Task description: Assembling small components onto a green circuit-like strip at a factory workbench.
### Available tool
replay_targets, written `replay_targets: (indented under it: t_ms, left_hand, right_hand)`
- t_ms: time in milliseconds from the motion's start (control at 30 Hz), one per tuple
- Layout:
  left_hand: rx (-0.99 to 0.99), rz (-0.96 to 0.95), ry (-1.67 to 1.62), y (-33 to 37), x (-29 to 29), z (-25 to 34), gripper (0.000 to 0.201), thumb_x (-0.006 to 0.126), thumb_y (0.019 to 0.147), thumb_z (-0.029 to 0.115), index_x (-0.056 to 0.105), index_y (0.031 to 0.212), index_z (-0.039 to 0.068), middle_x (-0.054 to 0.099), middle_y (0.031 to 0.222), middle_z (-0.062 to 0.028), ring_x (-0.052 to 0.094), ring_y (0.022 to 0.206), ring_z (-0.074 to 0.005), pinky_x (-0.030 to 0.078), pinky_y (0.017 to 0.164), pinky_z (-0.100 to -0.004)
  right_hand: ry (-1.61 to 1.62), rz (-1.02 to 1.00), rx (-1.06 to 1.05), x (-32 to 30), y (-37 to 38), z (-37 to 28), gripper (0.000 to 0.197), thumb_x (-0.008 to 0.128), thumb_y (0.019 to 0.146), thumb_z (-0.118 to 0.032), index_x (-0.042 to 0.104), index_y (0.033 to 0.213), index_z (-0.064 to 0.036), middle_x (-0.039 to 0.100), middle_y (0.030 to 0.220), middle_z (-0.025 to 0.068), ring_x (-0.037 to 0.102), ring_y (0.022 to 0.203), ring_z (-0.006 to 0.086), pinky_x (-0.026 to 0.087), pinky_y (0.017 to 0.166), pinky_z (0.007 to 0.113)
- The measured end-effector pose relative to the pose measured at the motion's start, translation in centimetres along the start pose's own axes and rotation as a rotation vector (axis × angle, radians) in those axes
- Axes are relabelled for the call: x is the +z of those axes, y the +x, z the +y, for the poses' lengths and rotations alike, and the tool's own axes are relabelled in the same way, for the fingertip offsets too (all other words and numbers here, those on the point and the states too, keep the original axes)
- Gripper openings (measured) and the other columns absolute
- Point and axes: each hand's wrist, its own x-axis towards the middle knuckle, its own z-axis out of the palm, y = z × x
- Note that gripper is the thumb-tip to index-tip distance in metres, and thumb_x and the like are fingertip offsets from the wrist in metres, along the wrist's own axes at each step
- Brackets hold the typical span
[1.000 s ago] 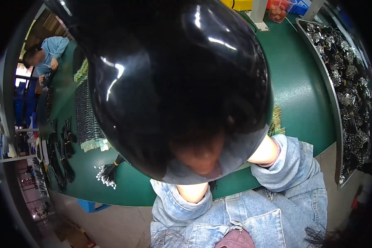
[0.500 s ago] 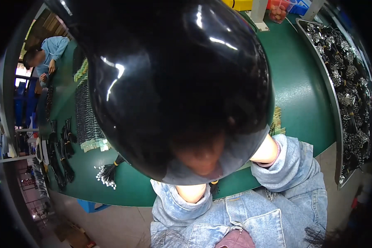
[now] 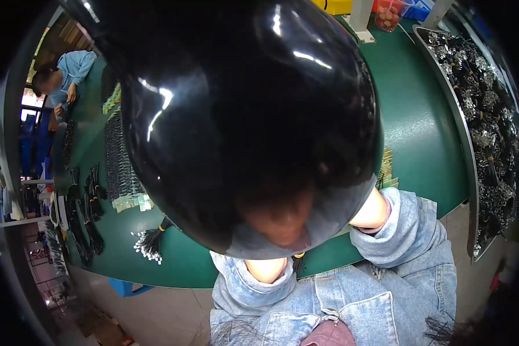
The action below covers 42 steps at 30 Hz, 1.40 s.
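A large glossy black rounded hood (image 3: 254, 127), probably a lamp or magnifier head, fills the middle of the view. Behind it both of my hands are hidden, so what they hold or touch does not show. Only my left forearm (image 3: 266, 269) and right forearm (image 3: 370, 214) emerge from rolled denim sleeves. Left of the hood lies a bundle of black wires with white tips (image 3: 150, 247). Beside the right forearm, a row of thin green-yellow strips (image 3: 388, 167) is partly covered. A dark bundle with a yellow tie (image 3: 299, 262) peeks out below the hood.
The green table (image 3: 424, 132) curves around me. A metal tray (image 3: 473, 155) of tied wire bundles borders the right. Black wire bundles (image 3: 89, 222) and rows of wired strips (image 3: 121, 161) lie left. A co-worker (image 3: 69, 78) sits far left. A metal post (image 3: 360, 23) stands at the back.
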Motion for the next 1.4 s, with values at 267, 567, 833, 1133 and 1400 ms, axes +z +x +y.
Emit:
replay_targets:
  t_ms: [267,567,833,1133,1400]
  left_hand:
    - [-0.036,-0.059,-0.032,0.0,-0.1,0.3,0.012,0.058,0.075,-0.006,0.056,0.087,-0.003,0.060,0.079,-0.0126,0.058,0.067,-0.0190,0.048,0.064,-0.0296]
    - [0.029,-0.132,0.097,0.1,-1.2,-0.4,0.015,0.061,0.074,-0.005,0.058,0.088,-0.004,0.062,0.080,-0.0105,0.058,0.069,-0.0163,0.046,0.066,-0.0277]
    - [-0.017,-0.160,0.029,0.1,-0.6,-0.4,0.013,0.062,0.075,-0.004,0.058,0.087,-0.004,0.062,0.078,-0.0104,0.058,0.071,-0.0167,0.046,0.068,-0.0281]
    - [0.041,-0.121,-0.023,0.1,-0.7,-0.6,0.012,0.060,0.076,-0.004,0.057,0.087,-0.006,0.060,0.078,-0.0119,0.056,0.067,-0.0172,0.045,0.064,-0.0282]
    - [0.040,-0.081,0.010,0.0,-1.0,-0.6,0.010,0.059,0.076,-0.006,0.057,0.086,-0.006,0.061,0.079,-0.0113,0.057,0.069,-0.0164,0.046,0.066,-0.0279]
  right_hand:
    - [0.237,-0.120,-0.001,-0.8,0.1,0.2,0.020,0.059,0.082,-0.007,0.057,0.099,0.0024,0.061,0.082,0.0049,0.057,0.074,0.0088,0.046,0.067,0.022]
    - [-0.151,-0.108,-0.086,-0.3,0.2,-0.4,0.021,0.062,0.080,-0.012,0.062,0.096,0.0027,0.063,0.087,0.0091,0.059,0.079,0.0130,0.048,0.070,0.026]
    - [-0.301,-0.086,-0.265,-0.8,-0.1,-0.4,0.013,0.064,0.076,-0.006,0.066,0.088,0.0006,0.063,0.084,0.0106,0.061,0.078,0.0185,0.049,0.068,0.028]
    - [-0.319,-0.096,-0.213,-0.7,0.1,-0.2,0.013,0.064,0.077,-0.007,0.065,0.087,0.0018,0.062,0.083,0.0103,0.062,0.073,0.0167,0.049,0.065,0.026]
    - [-0.136,-0.138,-0.119,-1.0,0.6,0.8,0.014,0.064,0.078,-0.006,0.062,0.089,0.0031,0.061,0.084,0.0091,0.060,0.076,0.0145,0.049,0.068,0.026]
